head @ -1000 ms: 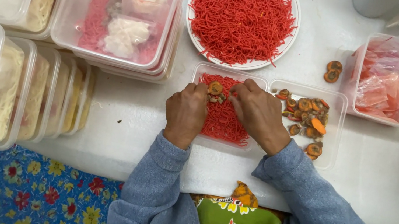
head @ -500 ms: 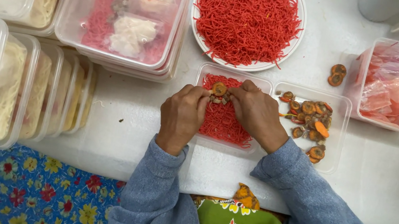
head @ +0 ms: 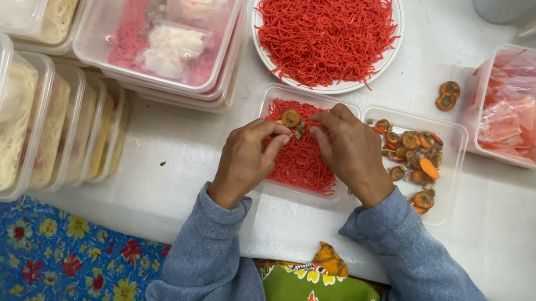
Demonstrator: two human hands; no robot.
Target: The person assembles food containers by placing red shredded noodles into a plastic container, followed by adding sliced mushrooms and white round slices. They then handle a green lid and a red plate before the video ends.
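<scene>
- My left hand (head: 246,158) and right hand (head: 350,152) meet fingertip to fingertip over a small clear tub (head: 303,146) of red noodles (head: 300,163); each has its fingers drawn together, pinching a small brownish morsel (head: 299,128) between them.
- The morsel is mostly covered by my fingertips, so I cannot tell its shape or which way it points.
- Just beside my left fingertips a round orange-brown slice (head: 291,117) lies flat on the noodles, cut face up.
- The tub's long axis runs away from me; my hands cover much of its middle.
- Touching the tub beyond my right hand, a second tub (head: 446,171) holds more slices, lying every way.
- Past my fingertips sits a white plate (head: 261,54) heaped with red noodles.
- Left of my left hand stand stacked, filled tubs (head: 160,14) on the tabletop (head: 170,163), their contents blurred behind plastic; the outermost are cut off by the frame.
</scene>
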